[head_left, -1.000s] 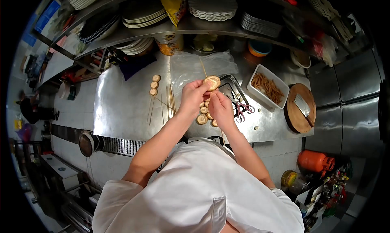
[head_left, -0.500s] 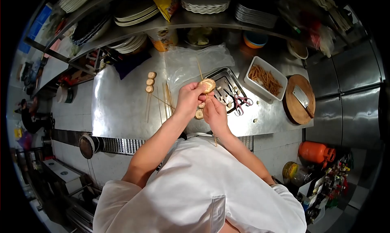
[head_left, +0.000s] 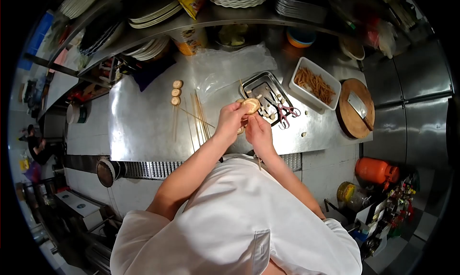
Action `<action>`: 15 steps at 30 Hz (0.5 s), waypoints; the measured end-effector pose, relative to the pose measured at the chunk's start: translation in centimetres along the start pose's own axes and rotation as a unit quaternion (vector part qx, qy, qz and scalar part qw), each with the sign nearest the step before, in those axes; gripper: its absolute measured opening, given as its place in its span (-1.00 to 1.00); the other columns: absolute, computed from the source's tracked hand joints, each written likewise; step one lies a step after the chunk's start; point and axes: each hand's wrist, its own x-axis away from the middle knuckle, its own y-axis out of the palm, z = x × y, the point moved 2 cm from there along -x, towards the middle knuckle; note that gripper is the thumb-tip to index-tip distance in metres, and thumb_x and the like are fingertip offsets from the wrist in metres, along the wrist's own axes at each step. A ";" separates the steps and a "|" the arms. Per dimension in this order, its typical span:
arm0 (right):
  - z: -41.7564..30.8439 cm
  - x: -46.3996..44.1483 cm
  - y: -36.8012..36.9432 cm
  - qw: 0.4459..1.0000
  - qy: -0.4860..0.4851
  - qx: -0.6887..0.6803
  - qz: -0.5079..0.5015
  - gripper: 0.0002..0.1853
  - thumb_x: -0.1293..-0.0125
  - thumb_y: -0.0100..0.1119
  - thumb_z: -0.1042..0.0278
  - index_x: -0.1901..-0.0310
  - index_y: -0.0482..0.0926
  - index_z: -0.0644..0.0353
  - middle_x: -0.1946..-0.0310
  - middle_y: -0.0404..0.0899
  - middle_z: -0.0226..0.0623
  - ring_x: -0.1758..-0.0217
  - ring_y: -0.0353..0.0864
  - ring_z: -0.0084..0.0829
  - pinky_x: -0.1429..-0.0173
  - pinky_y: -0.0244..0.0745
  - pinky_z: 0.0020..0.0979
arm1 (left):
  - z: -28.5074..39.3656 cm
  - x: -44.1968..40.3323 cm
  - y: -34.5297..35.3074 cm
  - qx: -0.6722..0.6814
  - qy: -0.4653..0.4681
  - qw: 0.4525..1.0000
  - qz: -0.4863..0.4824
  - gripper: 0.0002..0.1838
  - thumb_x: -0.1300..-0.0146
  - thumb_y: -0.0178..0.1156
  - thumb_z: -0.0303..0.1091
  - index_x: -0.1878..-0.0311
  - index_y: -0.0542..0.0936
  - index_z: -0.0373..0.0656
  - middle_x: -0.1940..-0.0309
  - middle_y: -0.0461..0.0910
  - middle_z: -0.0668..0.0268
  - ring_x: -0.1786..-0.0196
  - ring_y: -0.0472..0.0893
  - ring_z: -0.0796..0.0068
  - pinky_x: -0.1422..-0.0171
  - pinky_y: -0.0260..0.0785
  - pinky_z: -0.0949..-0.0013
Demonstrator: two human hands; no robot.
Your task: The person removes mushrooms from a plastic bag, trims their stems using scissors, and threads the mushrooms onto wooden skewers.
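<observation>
Mushroom [head_left: 251, 105] in left hand [head_left: 231, 122] moved nearer shirt [head_left: 230, 212]

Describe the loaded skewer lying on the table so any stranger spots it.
On the steel table, look left of the left hand. The loaded skewer lies there, three round mushroom caps in a row at its far end; the sticks to its right look bare.

Two hands [head_left: 232, 121], three lined-up mushrooms [head_left: 176, 92], one cleaver [head_left: 355, 106], one chopping board [head_left: 349, 123]

It's a kitchen: cleaver [head_left: 357, 106], plates [head_left: 238, 0], apparently gas cylinder [head_left: 373, 170].
</observation>
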 end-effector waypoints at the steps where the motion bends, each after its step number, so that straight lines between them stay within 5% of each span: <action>1: 0.0 -0.3 -0.4 1.000 -0.010 0.022 0.006 -0.75 -0.63 -0.11 0.30 0.05 0.57 0.22 0.66 0.19 -0.67 0.70 0.05 -0.79 0.64 -0.07 -0.60 | -0.1 -0.7 -0.1 0.004 -0.009 1.000 -0.015 -0.81 -0.40 0.21 -0.37 0.06 0.65 -0.28 0.24 0.68 0.30 0.25 0.64 0.54 0.17 0.50 0.49; 4: 0.4 -0.3 -2.6 0.998 0.046 -0.033 0.022 -0.72 -0.63 -0.10 0.28 0.01 0.60 0.23 0.66 0.13 -0.69 0.69 -0.02 -0.78 0.62 -0.12 -0.60 | 0.7 -3.8 -3.1 -0.090 -0.018 0.995 -0.046 -0.73 -0.42 0.23 -0.30 -0.05 0.61 -0.27 0.11 0.72 0.27 0.15 0.71 0.42 0.01 0.55 0.34; 7: 1.4 0.1 -4.3 0.995 0.074 -0.048 0.046 -0.70 -0.63 -0.09 0.26 -0.04 0.60 0.26 0.65 0.08 -0.70 0.67 -0.05 -0.77 0.59 -0.13 -0.61 | -4.6 -10.8 -10.9 -0.177 0.025 0.982 0.060 -0.67 -0.34 0.30 -0.26 -0.05 0.62 -0.27 0.11 0.73 0.25 0.13 0.72 0.39 0.02 0.56 0.32; 9: 1.6 0.4 -4.7 0.995 0.082 -0.044 0.047 -0.69 -0.63 -0.09 0.25 -0.05 0.59 0.28 0.64 0.09 -0.70 0.65 -0.04 -0.77 0.57 -0.11 -0.62 | -6.0 -13.0 -12.9 -0.456 0.142 0.866 0.144 -0.70 -0.23 0.33 -0.28 0.03 0.68 -0.22 0.20 0.74 0.10 0.11 0.73 0.13 -0.01 0.58 0.19; 12: 1.4 0.5 -4.5 0.997 0.063 -0.034 0.038 -0.68 -0.64 -0.09 0.24 -0.07 0.58 0.29 0.63 0.11 -0.69 0.65 -0.02 -0.78 0.57 -0.10 -0.62 | -7.3 -13.7 -11.1 -0.584 0.085 0.799 0.116 -0.64 -0.17 0.38 -0.26 -0.03 0.66 -0.15 0.09 0.69 0.00 0.01 0.68 -0.07 -0.10 0.55 0.09; 15: 0.9 0.5 -4.0 0.997 0.063 -0.042 0.029 -0.69 -0.63 -0.09 0.24 -0.07 0.57 0.29 0.63 0.13 -0.68 0.65 0.00 -0.78 0.57 -0.09 -0.61 | -7.9 -12.6 -8.9 -0.662 0.068 0.734 0.131 -0.53 -0.11 0.46 -0.19 -0.08 0.63 -0.12 -0.03 0.61 0.02 -0.06 0.64 -0.05 -0.12 0.53 0.08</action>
